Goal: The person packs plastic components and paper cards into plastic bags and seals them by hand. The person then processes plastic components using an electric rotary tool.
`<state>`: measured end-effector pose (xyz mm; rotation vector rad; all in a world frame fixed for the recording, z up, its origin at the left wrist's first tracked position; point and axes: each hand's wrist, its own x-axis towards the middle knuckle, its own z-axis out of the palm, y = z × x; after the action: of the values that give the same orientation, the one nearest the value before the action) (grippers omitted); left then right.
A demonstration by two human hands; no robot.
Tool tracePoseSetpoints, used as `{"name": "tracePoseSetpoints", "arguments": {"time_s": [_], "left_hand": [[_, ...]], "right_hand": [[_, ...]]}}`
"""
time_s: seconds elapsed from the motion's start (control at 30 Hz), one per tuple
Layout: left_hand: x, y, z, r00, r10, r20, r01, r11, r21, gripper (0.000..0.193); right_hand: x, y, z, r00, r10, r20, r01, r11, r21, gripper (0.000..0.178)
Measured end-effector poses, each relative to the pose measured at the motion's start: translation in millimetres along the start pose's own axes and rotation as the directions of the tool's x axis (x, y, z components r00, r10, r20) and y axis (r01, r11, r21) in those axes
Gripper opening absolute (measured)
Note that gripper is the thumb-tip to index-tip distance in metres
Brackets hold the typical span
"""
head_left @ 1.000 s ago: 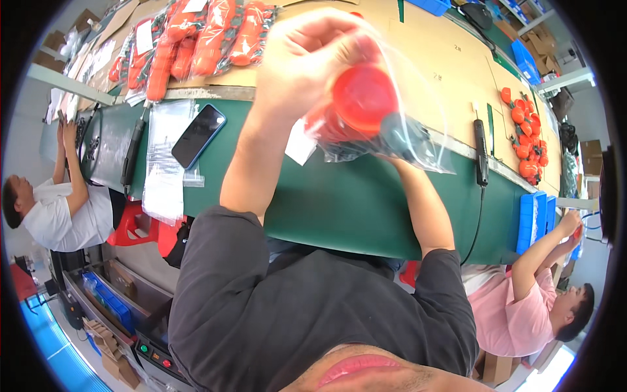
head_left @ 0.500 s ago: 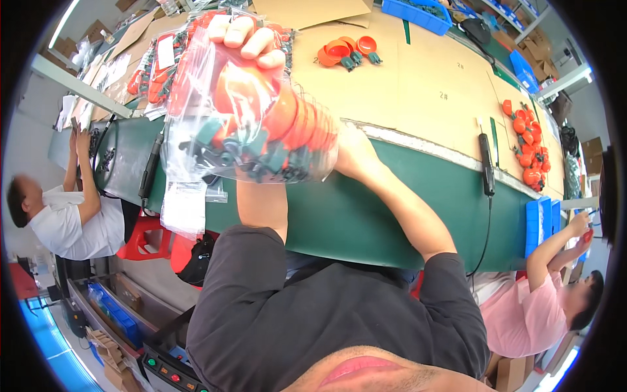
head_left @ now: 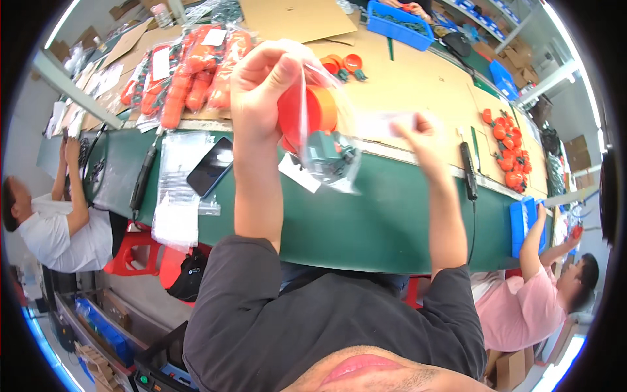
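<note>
My left hand [head_left: 264,85] is raised over the bench, its fingers closed on the top edge of a clear plastic bag [head_left: 353,173]. In the bag sit orange-red cup-shaped parts [head_left: 320,108] with dark green fittings [head_left: 326,153]. To its right, my right hand [head_left: 424,140] is smeared by motion, thumb and fingers drawn together beside a blurred whitish piece [head_left: 382,124]. What that piece is cannot be made out. A white slip [head_left: 299,173] shows just behind the bag. Left of my left forearm lie a dark phone [head_left: 210,168] and flat clear bags with white paper [head_left: 177,189].
Filled bags of red parts [head_left: 196,72] are piled at the back left. Loose orange cups [head_left: 353,63] and a red heap [head_left: 508,150] lie on cardboard [head_left: 418,91]. Corded drivers [head_left: 468,170] flank me. People sit at left [head_left: 78,228] and right [head_left: 522,300]; blue bins [head_left: 400,25] stand behind.
The bulging bag of red parts has left my hands, and a smaller-looking bagful now hangs from my left hand. My right hand has moved out to the right. The phone has come into view.
</note>
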<state>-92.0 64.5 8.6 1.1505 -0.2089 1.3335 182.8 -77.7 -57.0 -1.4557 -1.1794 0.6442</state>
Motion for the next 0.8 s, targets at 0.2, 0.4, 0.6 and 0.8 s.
{"name": "tracePoseSetpoints", "arguments": {"time_s": [0.2, 0.4, 0.6, 0.8], "left_hand": [[-4.1, -13.7, 36.0, 0.999, 0.010, -0.049, 0.001, 0.976, 0.216, 0.013], [-6.7, -29.0, 42.8, 1.000, 0.016, 0.011, -0.018, 0.958, 0.287, 0.018], [-10.1, -35.2, 51.5, 1.000, 0.010, 0.002, -0.010, 0.936, 0.352, 0.011], [-9.5, -28.5, 49.8, 1.000, 0.018, -0.023, -0.009, 0.939, 0.343, 0.010]], "right_hand": [[-53.4, -164.1, -53.5, 0.818, -0.472, -0.330, 0.441, 0.881, -0.168, 0.021], [-37.0, -179.8, -12.0, 0.495, -0.860, 0.126, 0.706, 0.313, -0.635, 0.014], [-31.8, -167.6, -4.5, 0.581, -0.812, 0.052, 0.663, 0.435, -0.609, 0.015], [-25.2, -156.7, -1.2, 0.548, -0.822, 0.155, 0.667, 0.318, -0.674, 0.013]]}}
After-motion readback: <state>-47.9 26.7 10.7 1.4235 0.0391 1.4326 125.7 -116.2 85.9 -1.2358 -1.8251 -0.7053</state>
